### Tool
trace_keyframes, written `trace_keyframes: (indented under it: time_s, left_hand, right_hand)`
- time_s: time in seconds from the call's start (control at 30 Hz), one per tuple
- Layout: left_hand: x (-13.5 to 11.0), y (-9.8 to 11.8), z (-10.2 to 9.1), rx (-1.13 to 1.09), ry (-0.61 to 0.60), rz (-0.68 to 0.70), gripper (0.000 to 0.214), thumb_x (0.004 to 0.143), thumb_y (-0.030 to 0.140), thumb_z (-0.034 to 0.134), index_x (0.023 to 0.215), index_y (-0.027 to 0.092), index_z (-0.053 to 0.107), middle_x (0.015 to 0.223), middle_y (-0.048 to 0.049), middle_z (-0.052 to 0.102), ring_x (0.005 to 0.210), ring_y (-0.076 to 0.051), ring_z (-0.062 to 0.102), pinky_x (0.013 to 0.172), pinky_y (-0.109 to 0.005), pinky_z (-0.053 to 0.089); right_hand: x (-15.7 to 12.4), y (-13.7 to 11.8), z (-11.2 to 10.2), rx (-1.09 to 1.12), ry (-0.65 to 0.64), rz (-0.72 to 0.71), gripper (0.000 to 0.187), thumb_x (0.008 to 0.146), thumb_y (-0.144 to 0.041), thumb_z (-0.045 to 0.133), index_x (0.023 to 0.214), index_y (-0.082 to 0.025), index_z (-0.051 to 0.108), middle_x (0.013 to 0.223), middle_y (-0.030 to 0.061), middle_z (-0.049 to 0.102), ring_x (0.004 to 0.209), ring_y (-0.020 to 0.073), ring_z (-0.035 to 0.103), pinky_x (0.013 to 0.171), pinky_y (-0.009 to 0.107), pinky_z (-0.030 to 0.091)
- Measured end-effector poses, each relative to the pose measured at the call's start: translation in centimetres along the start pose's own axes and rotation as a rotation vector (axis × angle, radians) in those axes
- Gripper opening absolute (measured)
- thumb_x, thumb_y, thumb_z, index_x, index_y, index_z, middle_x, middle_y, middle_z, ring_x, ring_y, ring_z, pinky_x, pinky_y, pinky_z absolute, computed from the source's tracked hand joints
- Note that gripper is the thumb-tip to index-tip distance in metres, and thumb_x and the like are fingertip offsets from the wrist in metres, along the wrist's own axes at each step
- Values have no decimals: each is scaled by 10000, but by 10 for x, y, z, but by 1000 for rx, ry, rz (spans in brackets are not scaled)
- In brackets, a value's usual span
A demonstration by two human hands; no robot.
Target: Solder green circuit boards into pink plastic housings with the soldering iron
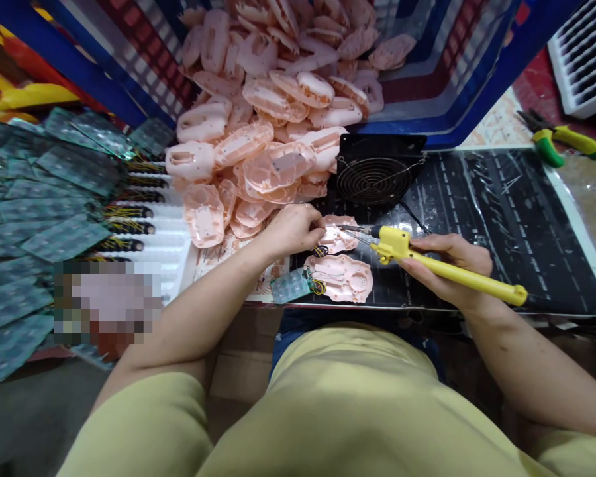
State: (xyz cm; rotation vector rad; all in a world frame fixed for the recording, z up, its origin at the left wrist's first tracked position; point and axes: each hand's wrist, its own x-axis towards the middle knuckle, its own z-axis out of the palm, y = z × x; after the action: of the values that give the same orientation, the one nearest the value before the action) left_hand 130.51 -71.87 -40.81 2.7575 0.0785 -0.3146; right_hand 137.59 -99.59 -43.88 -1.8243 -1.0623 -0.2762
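A: Why does your right hand (469,255) grip the soldering iron (442,267) at a slant?

B: Probably so its tip reaches the upper shell (342,244), just your side of the fan (375,175); your left hand (298,228) curls its fingers there, though whether they pinch anything I cannot tell; the lower shell (346,278), nearer you than the fan, seems placed to keep its wired circuit board (292,286) handy.

A: And your room?

B: The black mat (506,225) stretches right of the fan; heaped shells (273,99) crowd its left; the bench's front edge runs close along that lower shell, so mind the board.
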Motion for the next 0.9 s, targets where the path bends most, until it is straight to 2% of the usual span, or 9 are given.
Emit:
trace_keyframes:
  time_s: [0.13,0.4,0.6,0.67,0.8,0.9]
  left_hand:
    - [3,-1,-1,21,-39,4,228,821,175,576,903,129,784,923,-86,763,889,-234,701,825,-318,504]
    - [5,-1,-2,24,-47,-7,231,809,167,591,920,123,789,927,-90,767,861,-226,702,796,-301,507]
    - [5,4,-6,32,-65,-15,221,816,165,580,883,116,785,892,-90,763,828,-219,694,774,-303,504]
    - [4,5,-6,36,-72,-19,219,820,165,576,867,110,783,874,-93,759,811,-219,691,763,-306,505]
    - [5,4,-5,36,-54,-4,227,821,174,587,908,123,791,925,-93,763,857,-227,695,798,-313,509]
    - [5,2,-4,53,-50,1,230,823,177,585,914,127,790,933,-89,765,865,-219,695,807,-301,507]
  right_hand:
    - [5,1,2,39,-26,-28,155,777,-282,810,840,-230,678,758,-3,737,644,167,713,581,254,595]
    - [12,16,1,127,-139,-62,221,742,-241,839,891,-236,677,830,-4,741,704,169,718,629,268,605]
    - [27,19,-5,104,-247,-96,191,771,-268,823,900,-284,683,820,-21,735,678,172,709,585,285,591]
    - [29,19,-8,106,-242,-108,193,768,-275,827,896,-278,683,810,-24,733,670,168,705,580,284,587]
    - [26,23,-12,148,-152,-59,228,738,-243,844,902,-271,688,835,-11,736,685,179,703,604,308,598]
    - [22,24,-12,145,-159,-52,229,732,-234,846,894,-278,690,826,-9,735,684,181,705,605,307,602]
